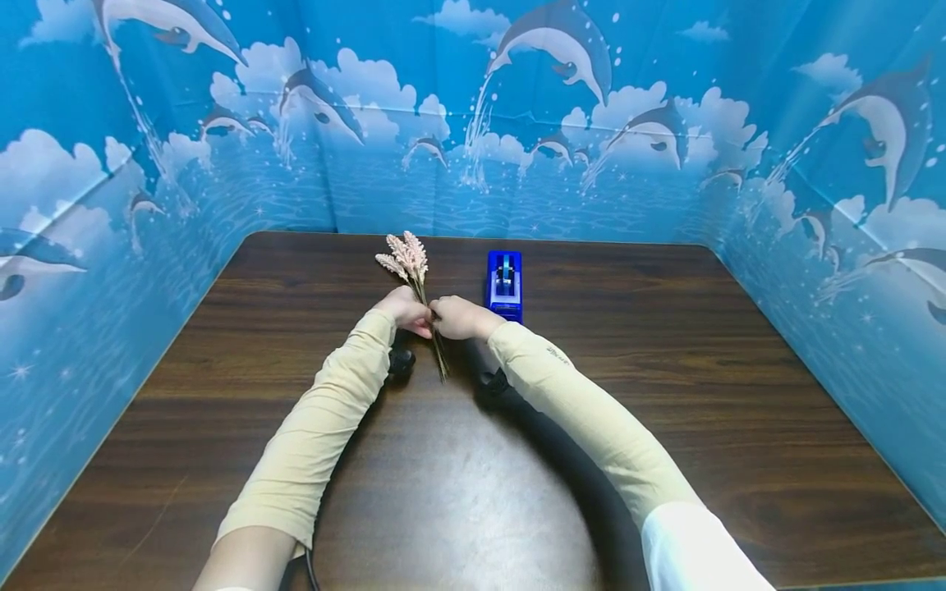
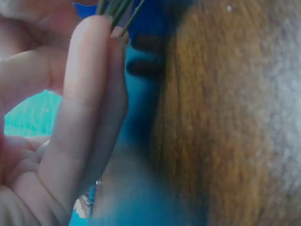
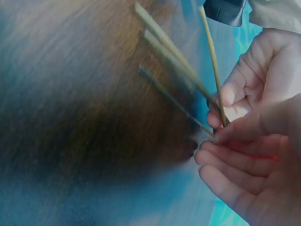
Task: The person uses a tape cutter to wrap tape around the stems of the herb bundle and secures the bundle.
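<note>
A small bunch of pale pink flower sprigs (image 1: 406,256) is held over the table, blossoms pointing away and stems (image 1: 440,357) toward me. My left hand (image 1: 406,312) pinches the stems from the left. Meeting it from the right, my right hand (image 1: 460,318) has its fingertips curled in on the same stems. In the right wrist view several cut stem ends (image 3: 171,54) fan out from between the fingers of both hands, and a thin red line (image 3: 256,156) crosses the nearer hand's fingers. A long finger (image 2: 87,80) presses against green stems (image 2: 115,9) in the left wrist view.
Behind my right hand stands a blue tape dispenser (image 1: 505,283) with a roll in it. The dark brown wooden table (image 1: 739,394) is enclosed by a blue dolphin-print curtain (image 1: 473,164). Black wrist cameras (image 1: 401,363) hang under both wrists, and a dark cable (image 1: 310,566) runs below the left arm.
</note>
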Available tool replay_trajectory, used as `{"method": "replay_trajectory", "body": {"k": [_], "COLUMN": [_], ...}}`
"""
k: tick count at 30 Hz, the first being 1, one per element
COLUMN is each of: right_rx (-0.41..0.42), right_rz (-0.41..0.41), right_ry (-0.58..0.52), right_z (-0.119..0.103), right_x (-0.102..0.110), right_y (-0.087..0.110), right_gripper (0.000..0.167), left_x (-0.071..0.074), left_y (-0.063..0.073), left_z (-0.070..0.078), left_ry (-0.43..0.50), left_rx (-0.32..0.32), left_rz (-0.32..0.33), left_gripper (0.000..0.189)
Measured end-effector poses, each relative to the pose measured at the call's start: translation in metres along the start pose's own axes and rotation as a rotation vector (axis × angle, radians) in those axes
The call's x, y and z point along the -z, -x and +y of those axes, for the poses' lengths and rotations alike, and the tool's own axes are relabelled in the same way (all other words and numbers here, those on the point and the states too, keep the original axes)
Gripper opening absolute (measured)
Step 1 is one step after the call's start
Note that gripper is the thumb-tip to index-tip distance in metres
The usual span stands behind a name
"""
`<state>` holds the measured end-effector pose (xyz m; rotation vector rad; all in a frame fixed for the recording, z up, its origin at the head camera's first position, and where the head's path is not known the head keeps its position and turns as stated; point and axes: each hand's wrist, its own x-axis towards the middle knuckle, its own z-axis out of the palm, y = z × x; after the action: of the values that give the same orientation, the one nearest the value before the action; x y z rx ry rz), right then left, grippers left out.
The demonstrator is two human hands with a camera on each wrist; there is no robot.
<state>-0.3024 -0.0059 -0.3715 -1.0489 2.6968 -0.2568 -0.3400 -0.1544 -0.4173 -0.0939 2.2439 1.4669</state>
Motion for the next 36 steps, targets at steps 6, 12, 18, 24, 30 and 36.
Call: {"method": "replay_trajectory", "body": {"k": [6, 12, 18, 24, 30, 36], "right_rx": [-0.037, -0.036, -0.125, -0.153, -0.106, -0.076], "right_rz": [0.053, 0.086, 0.142, 0.267, 0.381, 0.463], "right_ry": [-0.136, -0.268, -0.435, -0.377, -0.242, -0.165], "right_z": [0.002, 0.006, 0.009, 0.014, 0.014, 0.013], "right_x": [0.005, 0.01, 0.015, 0.019, 0.022, 0.029], "right_y": [0.005, 0.012, 0.021, 0.036, 0.045, 0.05], "right_gripper": [0.031, 0.054, 0.051, 0.031, 0.025, 0.024], "left_x": [-0.005, -0.004, -0.007, -0.019, -0.026, -0.029], "left_y": [0.035, 0.046, 0.051, 0.055, 0.06, 0.061], "left_z": [0.026, 0.039, 0.051, 0.058, 0.063, 0.067], "left_ry": [0.006, 0.115, 0.235, 0.413, 0.517, 0.679], "left_rx": [-0.037, -0.139, -0.273, -0.373, -0.382, -0.392], "left_rz": [0.116, 0.21, 0.304, 0.309, 0.3, 0.208], "left_gripper": [0.013, 0.014, 0.025, 0.012, 0.01, 0.007]}}
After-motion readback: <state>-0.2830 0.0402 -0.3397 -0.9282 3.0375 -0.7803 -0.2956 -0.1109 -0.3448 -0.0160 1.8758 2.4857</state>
